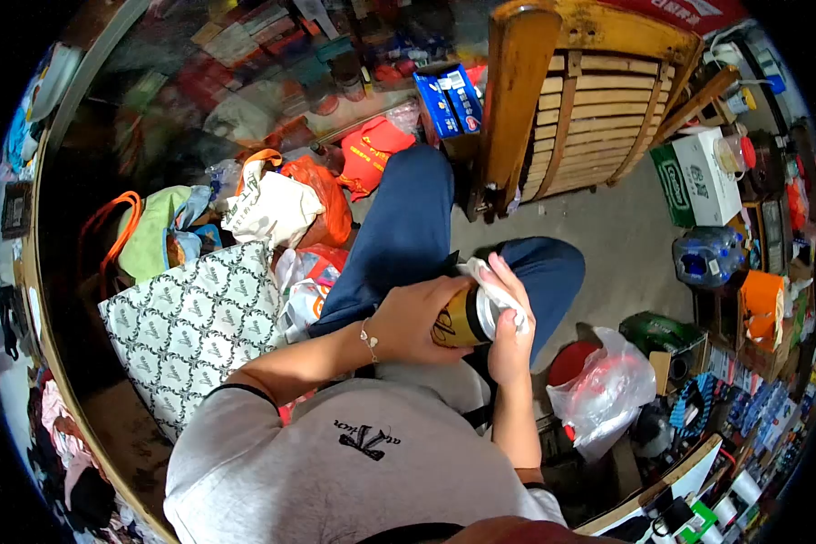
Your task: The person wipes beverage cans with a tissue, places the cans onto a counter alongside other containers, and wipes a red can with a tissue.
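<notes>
My left hand (417,319) is wrapped round a gold cylindrical container (458,321) with dark script on its side, held tilted above my lap. A pale end of it faces right. My right hand (510,331) presses a white tissue or cloth (499,297) over that end, fingers stretched along it. The exact kind of container cannot be made out, since my fingers and the white cloth cover much of it. Both hands are close together between my knees.
A wooden slatted chair (598,100) stands ahead. On the left lie a patterned box or bag (195,326), a white cloth bag (274,210) and a red bag (372,154). To the right are a clear plastic bag (603,390), water bottles (705,258) and a green-white carton (698,177).
</notes>
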A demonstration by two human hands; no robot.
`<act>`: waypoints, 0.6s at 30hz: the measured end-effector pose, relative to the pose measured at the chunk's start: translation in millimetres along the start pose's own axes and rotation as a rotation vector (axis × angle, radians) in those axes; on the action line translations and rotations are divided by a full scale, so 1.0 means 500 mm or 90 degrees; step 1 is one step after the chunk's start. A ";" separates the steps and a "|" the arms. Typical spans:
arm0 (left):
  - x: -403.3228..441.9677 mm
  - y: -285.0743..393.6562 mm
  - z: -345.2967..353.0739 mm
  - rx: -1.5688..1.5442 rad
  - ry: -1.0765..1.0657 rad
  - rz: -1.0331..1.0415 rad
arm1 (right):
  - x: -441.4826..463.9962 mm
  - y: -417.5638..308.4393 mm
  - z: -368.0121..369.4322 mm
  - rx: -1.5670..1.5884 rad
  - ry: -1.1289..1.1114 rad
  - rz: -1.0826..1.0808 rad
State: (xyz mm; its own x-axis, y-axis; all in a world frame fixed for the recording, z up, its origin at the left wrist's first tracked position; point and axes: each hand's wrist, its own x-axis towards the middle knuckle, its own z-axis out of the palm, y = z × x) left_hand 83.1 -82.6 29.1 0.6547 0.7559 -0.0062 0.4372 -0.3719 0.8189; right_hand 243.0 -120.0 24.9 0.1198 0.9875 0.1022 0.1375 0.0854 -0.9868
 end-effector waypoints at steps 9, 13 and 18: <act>0.000 -0.015 -0.031 -0.193 0.038 -0.025 | -0.028 0.033 -0.038 0.324 0.375 0.202; -0.002 -0.027 -0.019 -0.138 0.037 -0.034 | -0.047 0.030 -0.041 0.267 0.343 0.237; 0.004 -0.017 -0.012 -0.084 0.037 -0.004 | -0.053 -0.007 -0.008 0.306 0.178 0.223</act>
State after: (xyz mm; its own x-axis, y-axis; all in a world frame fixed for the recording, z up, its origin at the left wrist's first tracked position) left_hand 77.0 -74.4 25.5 0.6139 0.7892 0.0190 0.3533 -0.2962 0.8874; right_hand 243.1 -146.8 26.3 0.3376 0.9017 -0.2702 -0.4034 -0.1207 -0.9070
